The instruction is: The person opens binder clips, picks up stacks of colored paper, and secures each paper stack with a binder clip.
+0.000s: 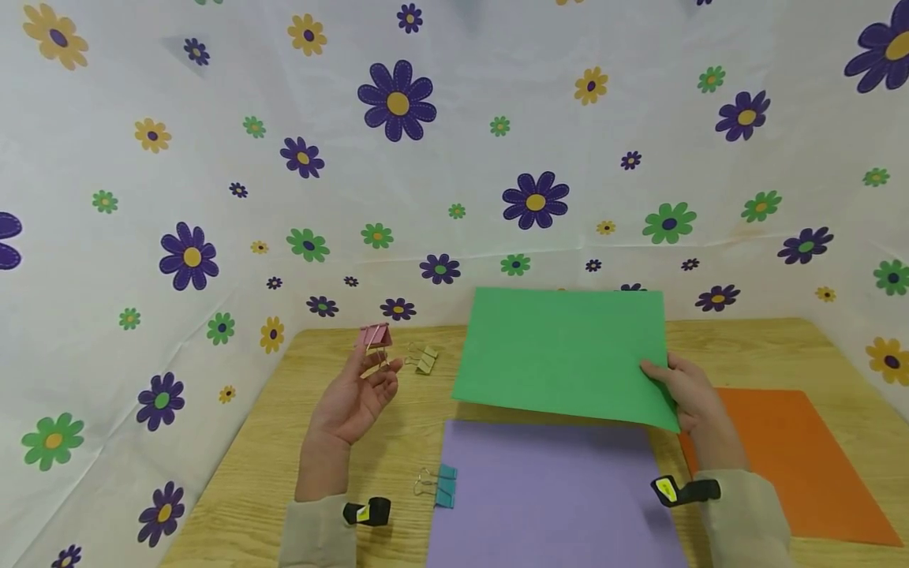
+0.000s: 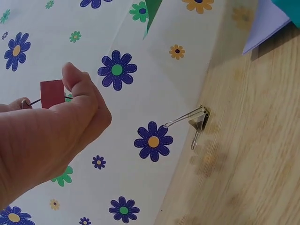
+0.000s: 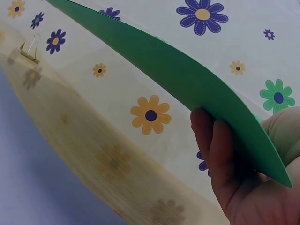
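Note:
A pink binder clip [image 1: 376, 336] is pinched by its wire handles in my left hand [image 1: 360, 402], raised above the table's left side. The left wrist view shows the same clip [image 2: 52, 93] end-on, looking reddish. My right hand [image 1: 692, 394] grips a green sheet [image 1: 568, 351] at its right edge, thumb on top and fingers beneath. That sheet is held up, tilted, over the far end of a purple sheet [image 1: 547, 497] lying on the table. On the purple sheet's left edge sits a teal binder clip [image 1: 446, 486], its handles pointing left.
A yellow binder clip [image 1: 426, 360] rests on the wooden table [image 1: 248, 465] just right of my left hand. An orange sheet [image 1: 788, 465] lies at the right, partly behind my right forearm. Flower-patterned cloth [image 1: 454, 158] rises behind the table and along its sides.

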A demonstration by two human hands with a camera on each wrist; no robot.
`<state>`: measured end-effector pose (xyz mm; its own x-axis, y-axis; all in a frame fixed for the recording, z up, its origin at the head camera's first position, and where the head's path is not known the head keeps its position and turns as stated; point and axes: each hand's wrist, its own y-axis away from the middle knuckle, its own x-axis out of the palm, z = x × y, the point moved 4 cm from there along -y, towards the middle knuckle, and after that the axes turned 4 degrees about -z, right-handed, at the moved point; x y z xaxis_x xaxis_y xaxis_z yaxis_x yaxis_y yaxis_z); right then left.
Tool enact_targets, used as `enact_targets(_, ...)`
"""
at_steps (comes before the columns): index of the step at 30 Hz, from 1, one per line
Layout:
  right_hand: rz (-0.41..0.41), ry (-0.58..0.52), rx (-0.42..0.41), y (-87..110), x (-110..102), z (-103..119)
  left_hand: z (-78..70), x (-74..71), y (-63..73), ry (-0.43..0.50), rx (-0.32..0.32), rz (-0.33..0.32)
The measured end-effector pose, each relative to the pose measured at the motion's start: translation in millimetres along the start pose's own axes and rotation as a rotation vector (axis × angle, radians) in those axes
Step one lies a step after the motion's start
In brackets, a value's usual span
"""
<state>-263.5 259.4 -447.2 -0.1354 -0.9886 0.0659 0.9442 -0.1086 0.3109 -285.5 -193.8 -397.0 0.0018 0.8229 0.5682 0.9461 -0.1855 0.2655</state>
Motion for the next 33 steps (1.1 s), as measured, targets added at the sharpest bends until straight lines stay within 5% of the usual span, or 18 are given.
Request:
enact_targets(11,0.004,-0.044,-0.032,3.3,-5,1,3.5,0.8,-0.6,-0.164,0.081,-0.092)
enact_targets(16,0.023,-0.051,-0.057,4.9,-9,3,3.8,3.8,-1.1,-0.254,0.125,-0.045)
enact_targets(26,0.050,-0.143,-0.091,14.4,-13,14,0.9,8.1,-0.6,-0.255,0.176,-0.017)
enact_targets(33,0.066,-0.178,-0.111,18.9,-15,19,1.2,12.3,0.9,-0.253,0.195,0.086)
